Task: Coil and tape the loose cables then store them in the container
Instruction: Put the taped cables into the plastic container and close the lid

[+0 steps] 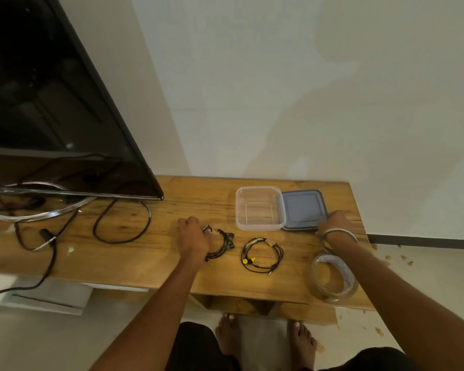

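Two coiled, taped black cables lie on the wooden table [172, 263]. My left hand [192, 236] grips the left coil [223, 245] at its left side. The second coil [261, 254], with a yellow plug, lies free to the right of it. An empty clear plastic container [260, 208] stands behind the coils. Its blue-grey lid [303, 208] lies flat beside it on the right. My right hand [335, 222] holds the lid's near right corner. A roll of clear tape [334, 277] sits near the table's front right corner, under my right forearm.
A large black TV [51, 103] on a curved metal stand [38, 210] fills the left of the table. Loose black cables [123, 223] trail from it across the table and over the front edge. A white wall is right behind the table. My feet show below.
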### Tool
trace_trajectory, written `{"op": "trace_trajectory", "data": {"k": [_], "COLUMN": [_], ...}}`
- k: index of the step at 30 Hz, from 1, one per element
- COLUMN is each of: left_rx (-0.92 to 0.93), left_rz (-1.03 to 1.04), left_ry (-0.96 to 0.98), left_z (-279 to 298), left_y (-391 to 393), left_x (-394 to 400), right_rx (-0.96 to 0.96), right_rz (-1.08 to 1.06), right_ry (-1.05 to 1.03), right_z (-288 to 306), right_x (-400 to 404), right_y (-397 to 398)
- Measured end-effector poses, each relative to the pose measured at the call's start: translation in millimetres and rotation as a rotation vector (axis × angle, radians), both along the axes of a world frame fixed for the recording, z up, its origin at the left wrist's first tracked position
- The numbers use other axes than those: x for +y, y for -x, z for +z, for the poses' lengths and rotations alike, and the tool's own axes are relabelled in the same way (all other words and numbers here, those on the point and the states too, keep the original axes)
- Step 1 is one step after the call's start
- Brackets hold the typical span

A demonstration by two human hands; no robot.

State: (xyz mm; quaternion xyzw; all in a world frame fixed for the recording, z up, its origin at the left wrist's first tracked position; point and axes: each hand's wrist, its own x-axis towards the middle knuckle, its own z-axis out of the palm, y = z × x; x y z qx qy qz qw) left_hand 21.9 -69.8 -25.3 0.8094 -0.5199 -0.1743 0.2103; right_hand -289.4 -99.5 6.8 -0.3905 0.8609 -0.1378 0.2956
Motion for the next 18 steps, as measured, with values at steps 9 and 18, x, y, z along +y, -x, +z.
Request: {"op": "trace_trajectory", "data": {"k": [9,18], "left_rx": [0.006,-0.182], "left_rz": [-0.028,-0.138], "left_ry": [-0.092,-0.245], "left_z": [-2,8], "left_y": [-8,-6], "left_x": [-1,2], "right_rx": [0.089,0.19], "right_rz": [0.28,0.454], "right_ry": [-0.028,0.176], "right_z": [2,9], "right_x": [-3,26], "right_y": [-27,-67]}}
